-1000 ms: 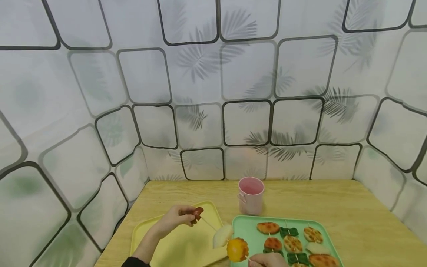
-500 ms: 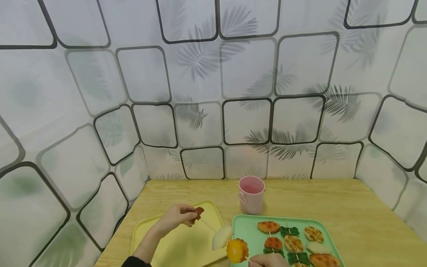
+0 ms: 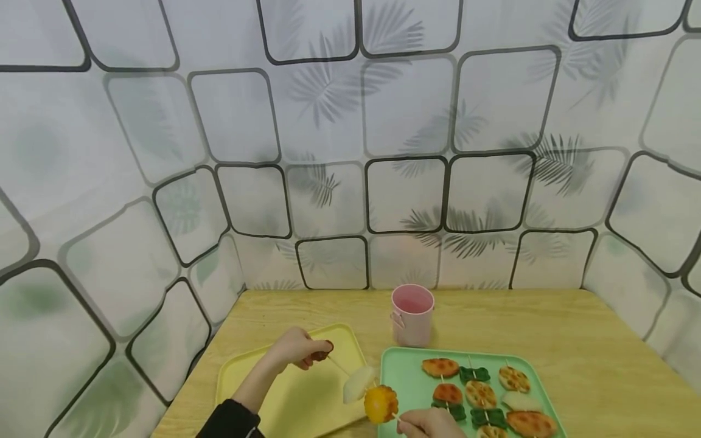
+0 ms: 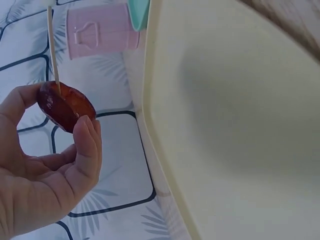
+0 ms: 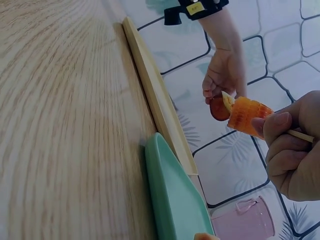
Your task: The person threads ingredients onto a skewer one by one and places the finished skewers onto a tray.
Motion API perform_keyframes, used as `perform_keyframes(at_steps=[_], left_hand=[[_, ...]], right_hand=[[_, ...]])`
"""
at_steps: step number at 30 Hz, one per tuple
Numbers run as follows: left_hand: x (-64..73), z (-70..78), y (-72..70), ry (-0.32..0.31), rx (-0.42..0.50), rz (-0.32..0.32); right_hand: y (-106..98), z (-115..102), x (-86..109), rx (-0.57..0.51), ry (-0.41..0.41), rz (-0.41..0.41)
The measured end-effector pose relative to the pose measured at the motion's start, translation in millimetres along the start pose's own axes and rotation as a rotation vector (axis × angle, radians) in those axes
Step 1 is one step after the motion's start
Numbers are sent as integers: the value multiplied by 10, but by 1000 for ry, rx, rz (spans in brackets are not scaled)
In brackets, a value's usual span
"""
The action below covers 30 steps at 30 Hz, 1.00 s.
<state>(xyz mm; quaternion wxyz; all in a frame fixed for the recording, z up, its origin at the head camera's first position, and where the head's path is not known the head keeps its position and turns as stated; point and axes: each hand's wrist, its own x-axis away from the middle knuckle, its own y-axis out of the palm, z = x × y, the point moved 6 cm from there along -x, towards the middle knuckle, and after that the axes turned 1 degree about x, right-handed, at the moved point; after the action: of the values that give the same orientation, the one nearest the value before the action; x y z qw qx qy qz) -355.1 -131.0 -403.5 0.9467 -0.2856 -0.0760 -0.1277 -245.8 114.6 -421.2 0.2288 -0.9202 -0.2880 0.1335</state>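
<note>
My left hand (image 3: 298, 350) is above the yellow tray and pinches a glossy reddish-brown slice (image 4: 65, 106) between thumb and fingers. The slice sits on the far end of a wooden skewer (image 3: 338, 365). Farther along that skewer are a pale, whitish piece (image 3: 358, 384) and a round of yellow corn (image 3: 380, 403). My right hand (image 5: 295, 145) grips the bare end of the skewer with curled fingers, its thumb against the corn. In the head view this hand is over the green tray's near side, partly cut off by the lower edge.
A yellow tray (image 3: 296, 404) lies on the left of the wooden table (image 3: 597, 365). The green tray (image 3: 402, 365) beside it bears several finished skewers with toy-like food pieces (image 3: 481, 394). Behind it stands a pink bucket (image 3: 412, 322). A patterned curtain (image 3: 405, 194) encloses the table.
My left hand has turned and lifted slightly, its fingers covering more of the slice. The skewer with the corn and pale piece has shifted a little left, and my right hand with it.
</note>
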Motion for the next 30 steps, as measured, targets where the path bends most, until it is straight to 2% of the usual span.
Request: perform_keyframes(at_steps=[5,11,19,30], left_hand=[[-24,52,-16,-10,-9,-2],[-30,50,-35,-23,5,-36],[6,85,-11,-23,25,-46],[25,139,6,-11,-26,19]], right_hand=[[8,6,-22,-30,62,8],[-3,18,-14,-14,49,7],[8,-28,4,-25,52,-5],[36,-46,18,2,49,2]])
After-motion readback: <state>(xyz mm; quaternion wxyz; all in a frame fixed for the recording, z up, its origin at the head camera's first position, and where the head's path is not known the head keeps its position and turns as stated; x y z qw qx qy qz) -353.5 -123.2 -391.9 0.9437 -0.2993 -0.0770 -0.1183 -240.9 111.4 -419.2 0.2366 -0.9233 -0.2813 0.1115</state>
